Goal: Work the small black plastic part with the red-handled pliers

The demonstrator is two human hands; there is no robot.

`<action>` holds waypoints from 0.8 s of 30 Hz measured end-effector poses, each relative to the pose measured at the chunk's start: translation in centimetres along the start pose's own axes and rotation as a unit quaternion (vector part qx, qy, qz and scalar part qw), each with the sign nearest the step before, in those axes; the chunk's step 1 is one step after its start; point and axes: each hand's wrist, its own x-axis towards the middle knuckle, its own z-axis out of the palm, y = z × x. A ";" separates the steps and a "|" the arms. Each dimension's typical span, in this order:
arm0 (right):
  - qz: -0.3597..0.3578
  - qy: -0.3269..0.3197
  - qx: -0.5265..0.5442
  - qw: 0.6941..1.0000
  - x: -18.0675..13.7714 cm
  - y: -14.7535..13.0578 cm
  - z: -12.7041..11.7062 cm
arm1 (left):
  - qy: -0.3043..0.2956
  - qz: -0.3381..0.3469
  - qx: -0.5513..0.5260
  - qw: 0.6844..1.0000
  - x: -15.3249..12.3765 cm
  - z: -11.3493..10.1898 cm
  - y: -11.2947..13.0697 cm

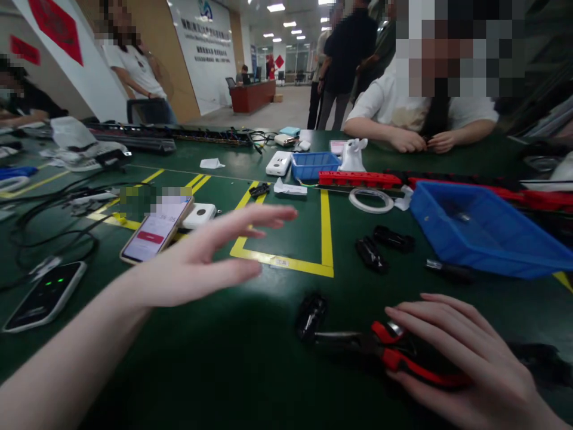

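Our left hand (183, 263) hovers, spread; our right hand (478, 352) bends over pliers (369, 343) — gripping or not, we can't tell. A phone (150, 237) and blue bin (514, 245) lie beyond. The pliers' tips sit by a black part (312, 316) between our hands.

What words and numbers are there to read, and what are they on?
"工具", probably: small label on the yellow tape.
"05": phone screen; the rest isn't clear.
Too small or blurred: wall sign, green marks on the black-screened device.
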 end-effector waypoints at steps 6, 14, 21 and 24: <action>0.049 0.027 -0.009 0.998 -0.4 0.9 0.0 | -0.177 -0.046 -0.008 0.983 1.8 6.7 -1.7; 0.058 0.008 -0.010 0.998 -0.2 1.1 -0.1 | -0.039 -0.092 0.050 0.994 1.7 10.4 -1.3; 0.066 0.013 -0.003 0.998 0.1 1.0 -0.3 | -0.046 -0.088 0.059 0.993 1.8 10.4 0.6; 0.080 0.014 0.009 0.997 0.0 1.0 0.0 | -0.011 -0.103 0.071 0.992 1.5 11.3 1.3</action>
